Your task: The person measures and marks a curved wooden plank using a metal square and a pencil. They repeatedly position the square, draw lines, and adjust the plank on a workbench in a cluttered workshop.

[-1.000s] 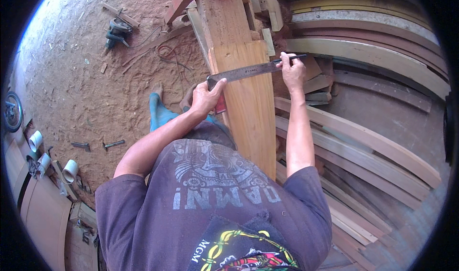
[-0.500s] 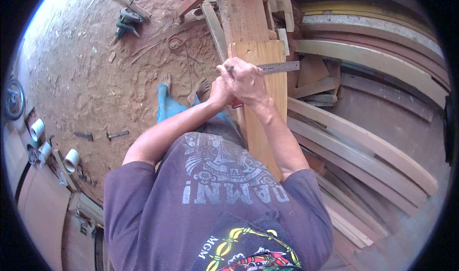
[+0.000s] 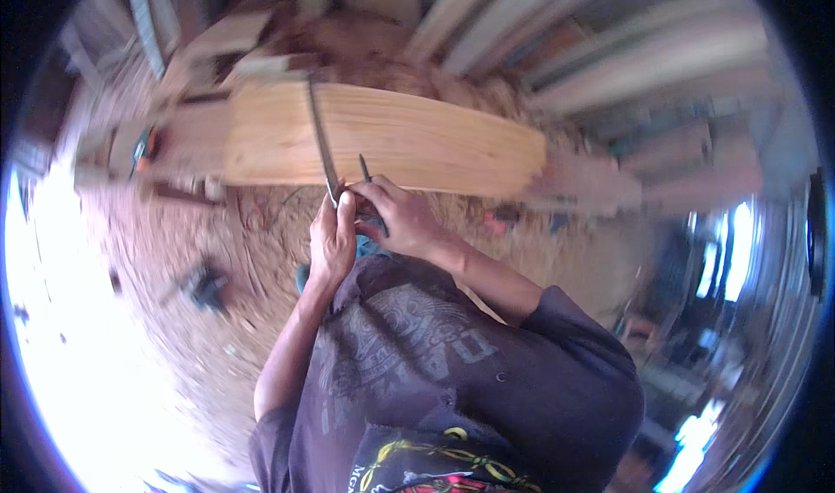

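Note:
A long pale-wood board (image 3: 435, 141) lies crosswise in front of me. Across its left part extends a narrow metal ruler (image 3: 320, 136), its near end in the fingers of my left hand (image 3: 330, 245), thumb pressed along it. My right hand (image 3: 409, 219) is closed round a slim dark pencil (image 3: 364, 168), whose tip points away toward the board. The fingers of both hands meet at the board's near edge. Motion blur hides whether the ruler touches the wood.
A broader, rough timber (image 3: 187, 145) supports the board, with an orange-and-black tool (image 3: 145, 149) at its left. A dark power tool (image 3: 204, 286) sits on the dusty ground at left. Stacked planks (image 3: 644, 67) fill the far right.
My view has swung round, so the board now runs crosswise rather than away from me. My hands have shifted from over the board to its near edge, and the pencil now shows clearly.

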A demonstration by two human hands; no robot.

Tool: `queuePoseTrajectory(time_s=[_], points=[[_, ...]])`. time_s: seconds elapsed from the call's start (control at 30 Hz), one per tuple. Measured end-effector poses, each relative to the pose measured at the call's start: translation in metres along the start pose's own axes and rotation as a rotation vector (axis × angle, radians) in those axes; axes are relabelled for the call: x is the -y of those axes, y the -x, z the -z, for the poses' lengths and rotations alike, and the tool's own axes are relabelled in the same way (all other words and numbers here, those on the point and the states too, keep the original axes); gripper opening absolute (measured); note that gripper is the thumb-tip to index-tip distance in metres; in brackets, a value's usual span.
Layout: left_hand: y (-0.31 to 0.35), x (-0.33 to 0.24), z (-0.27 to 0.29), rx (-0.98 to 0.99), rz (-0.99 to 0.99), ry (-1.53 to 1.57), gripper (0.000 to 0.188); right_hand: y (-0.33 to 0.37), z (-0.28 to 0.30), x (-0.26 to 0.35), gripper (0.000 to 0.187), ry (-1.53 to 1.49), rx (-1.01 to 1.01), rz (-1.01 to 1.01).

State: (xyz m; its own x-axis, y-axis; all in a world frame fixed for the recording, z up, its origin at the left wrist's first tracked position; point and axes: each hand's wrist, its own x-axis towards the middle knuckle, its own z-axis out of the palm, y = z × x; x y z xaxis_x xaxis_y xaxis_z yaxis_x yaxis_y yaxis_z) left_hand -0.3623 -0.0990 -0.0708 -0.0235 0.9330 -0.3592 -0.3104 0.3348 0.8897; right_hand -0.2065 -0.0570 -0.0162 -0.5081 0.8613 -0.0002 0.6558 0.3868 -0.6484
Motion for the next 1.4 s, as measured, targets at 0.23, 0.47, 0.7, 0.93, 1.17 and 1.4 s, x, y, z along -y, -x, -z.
queuePoseTrajectory(time_s=[0.23,0.47,0.7,0.93,1.17,1.4], points=[[-0.013,-0.016,-0.079,0.601,-0.252,-0.617,0.054,0.095,-0.009,-0.064,0.035,-0.136,-0.637,-0.293],[-0.032,0.022,-0.168,0.791,-0.307,-0.867,0.05,0.188,-0.015,-0.122,0.023,-0.965,-1.075,-0.655],[-0.078,0.049,-0.24,0.876,-0.46,-1.148,0.064,0.205,-0.005,-0.193,0.027,-1.179,-1.318,-0.689],[-0.096,0.072,-0.316,1.019,-0.651,-1.593,0.098,0.19,0.008,-0.24,0.026,-1.278,-1.408,-0.638],[-0.101,0.084,-0.345,1.073,-0.738,-1.769,0.1,0.175,0.013,-0.246,0.023,-1.258,-1.465,-0.646],[-0.101,0.084,-0.348,1.074,-0.815,-1.814,0.092,0.174,0.017,-0.24,0.023,-1.266,-1.527,-0.611]])
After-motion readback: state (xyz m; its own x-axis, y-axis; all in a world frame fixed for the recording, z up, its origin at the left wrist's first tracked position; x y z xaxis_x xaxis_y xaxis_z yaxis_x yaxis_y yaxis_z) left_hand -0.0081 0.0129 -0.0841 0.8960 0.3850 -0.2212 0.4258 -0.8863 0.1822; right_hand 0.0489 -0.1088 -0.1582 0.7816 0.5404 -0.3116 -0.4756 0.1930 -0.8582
